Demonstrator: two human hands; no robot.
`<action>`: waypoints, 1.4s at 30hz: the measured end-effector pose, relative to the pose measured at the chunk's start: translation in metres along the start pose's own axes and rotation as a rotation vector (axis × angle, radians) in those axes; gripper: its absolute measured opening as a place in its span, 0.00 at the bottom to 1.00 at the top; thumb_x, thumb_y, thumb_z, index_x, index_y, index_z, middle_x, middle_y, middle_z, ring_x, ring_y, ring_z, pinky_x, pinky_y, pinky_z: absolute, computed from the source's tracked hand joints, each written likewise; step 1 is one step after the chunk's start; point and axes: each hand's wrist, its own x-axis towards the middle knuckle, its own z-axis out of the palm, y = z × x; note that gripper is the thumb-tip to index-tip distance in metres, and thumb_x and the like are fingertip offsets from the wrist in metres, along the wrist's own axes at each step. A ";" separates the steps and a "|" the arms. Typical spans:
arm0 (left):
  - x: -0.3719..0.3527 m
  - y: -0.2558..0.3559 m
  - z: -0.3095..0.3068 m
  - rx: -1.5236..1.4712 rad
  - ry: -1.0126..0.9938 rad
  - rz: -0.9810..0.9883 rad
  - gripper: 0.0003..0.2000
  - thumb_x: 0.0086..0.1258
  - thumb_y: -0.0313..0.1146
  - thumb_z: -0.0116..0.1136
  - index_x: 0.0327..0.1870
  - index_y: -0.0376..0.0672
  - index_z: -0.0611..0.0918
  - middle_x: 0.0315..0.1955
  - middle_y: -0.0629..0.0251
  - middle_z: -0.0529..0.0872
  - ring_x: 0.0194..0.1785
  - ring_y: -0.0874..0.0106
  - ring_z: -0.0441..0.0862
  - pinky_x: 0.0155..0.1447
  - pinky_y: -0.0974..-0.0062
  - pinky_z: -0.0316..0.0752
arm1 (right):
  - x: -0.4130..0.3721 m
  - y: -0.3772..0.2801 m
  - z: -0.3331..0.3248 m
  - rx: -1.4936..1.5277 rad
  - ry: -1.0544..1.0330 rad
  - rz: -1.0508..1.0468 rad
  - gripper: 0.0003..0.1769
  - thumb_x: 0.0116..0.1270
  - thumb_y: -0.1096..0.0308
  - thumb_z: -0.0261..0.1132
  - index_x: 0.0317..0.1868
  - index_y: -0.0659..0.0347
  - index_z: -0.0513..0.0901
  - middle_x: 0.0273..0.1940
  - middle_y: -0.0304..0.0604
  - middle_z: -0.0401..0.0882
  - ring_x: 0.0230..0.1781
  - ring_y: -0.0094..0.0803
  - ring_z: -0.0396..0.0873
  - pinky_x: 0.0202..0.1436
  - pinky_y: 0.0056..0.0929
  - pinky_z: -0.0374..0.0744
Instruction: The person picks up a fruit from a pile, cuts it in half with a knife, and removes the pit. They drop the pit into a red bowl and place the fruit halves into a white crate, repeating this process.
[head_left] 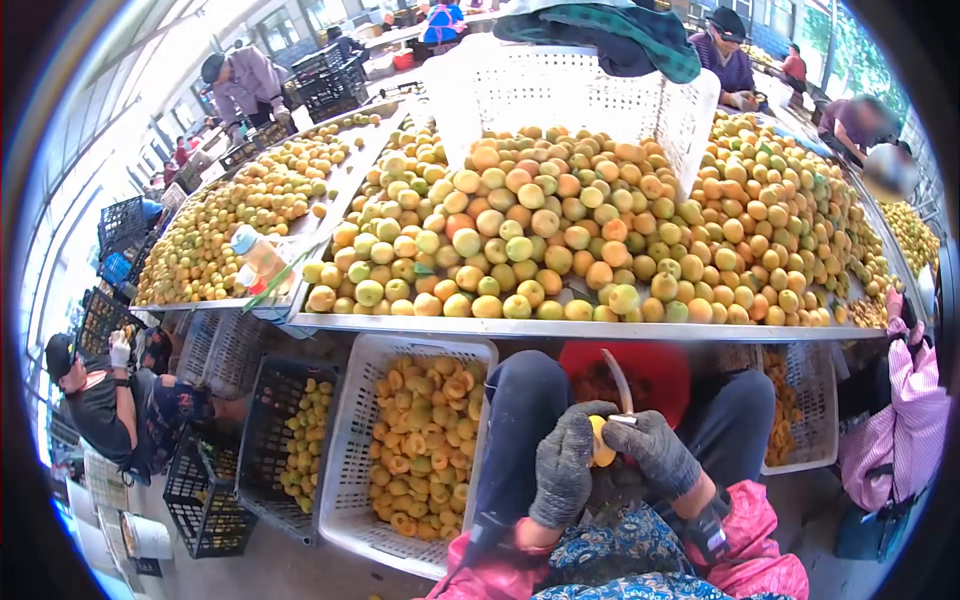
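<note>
My left hand (pixel 564 466), in a dark grey knit glove, is closed around a yellow apricot (pixel 602 446) above my lap. Gripped in my right hand (pixel 662 456), gloved the same way, is a knife with a curved blade (pixel 619 379) that points up and away from me. The right fingers are close against the apricot, and whether the knife touches the fruit is hidden. A red tub (pixel 655 365) stands between my knees, just beyond the hands. To my left, a white crate (pixel 341 470) holds many halved apricots (pixel 420 450).
A metal-edged table (pixel 590 328) heaped with whole apricots (pixel 540 225) spans the front. On it are a white basket (pixel 560 85) with clothing and a bottle (pixel 258 255). Black crates (pixel 258 430) stand left, another white crate (pixel 822 420) right. Several people work nearby.
</note>
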 end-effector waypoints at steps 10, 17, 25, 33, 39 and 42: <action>-0.004 -0.023 0.023 -0.445 0.089 -0.198 0.17 0.80 0.41 0.41 0.54 0.39 0.77 0.45 0.64 0.82 0.49 0.75 0.78 0.58 0.76 0.72 | -0.012 0.008 0.011 -0.338 0.296 -0.403 0.24 0.61 0.65 0.73 0.55 0.64 0.79 0.40 0.40 0.85 0.40 0.22 0.80 0.48 0.24 0.79; 0.004 -0.017 0.030 -0.021 0.017 -0.113 0.20 0.81 0.45 0.39 0.50 0.38 0.80 0.41 0.65 0.84 0.44 0.75 0.80 0.53 0.77 0.75 | -0.014 0.022 0.006 -0.395 0.391 -0.470 0.13 0.65 0.66 0.69 0.46 0.65 0.83 0.32 0.44 0.85 0.32 0.22 0.81 0.37 0.26 0.79; 0.007 -0.043 0.056 0.060 0.158 0.063 0.20 0.81 0.43 0.39 0.46 0.36 0.80 0.38 0.63 0.85 0.40 0.74 0.81 0.49 0.75 0.76 | -0.006 0.041 0.002 -0.217 0.590 -0.460 0.10 0.68 0.65 0.65 0.37 0.65 0.84 0.25 0.40 0.82 0.26 0.19 0.76 0.29 0.25 0.75; 0.012 -0.055 0.053 0.244 0.114 0.205 0.16 0.80 0.39 0.39 0.47 0.38 0.80 0.38 0.60 0.85 0.41 0.71 0.83 0.49 0.73 0.77 | 0.001 0.061 -0.006 -0.044 0.629 -0.466 0.13 0.69 0.62 0.64 0.34 0.66 0.83 0.24 0.34 0.79 0.27 0.16 0.73 0.29 0.24 0.72; 0.015 -0.053 0.054 0.273 0.135 0.260 0.17 0.80 0.38 0.38 0.45 0.36 0.80 0.38 0.60 0.85 0.41 0.70 0.82 0.49 0.73 0.76 | 0.009 0.071 -0.007 -0.112 0.652 -0.533 0.13 0.69 0.62 0.63 0.32 0.65 0.83 0.24 0.31 0.78 0.27 0.16 0.72 0.29 0.24 0.72; 0.013 -0.048 0.053 0.291 0.109 0.257 0.17 0.80 0.38 0.39 0.46 0.35 0.80 0.39 0.58 0.85 0.42 0.70 0.82 0.50 0.72 0.76 | 0.007 0.062 -0.007 -0.064 0.618 -0.518 0.13 0.69 0.62 0.63 0.33 0.65 0.83 0.26 0.31 0.79 0.28 0.16 0.73 0.30 0.24 0.72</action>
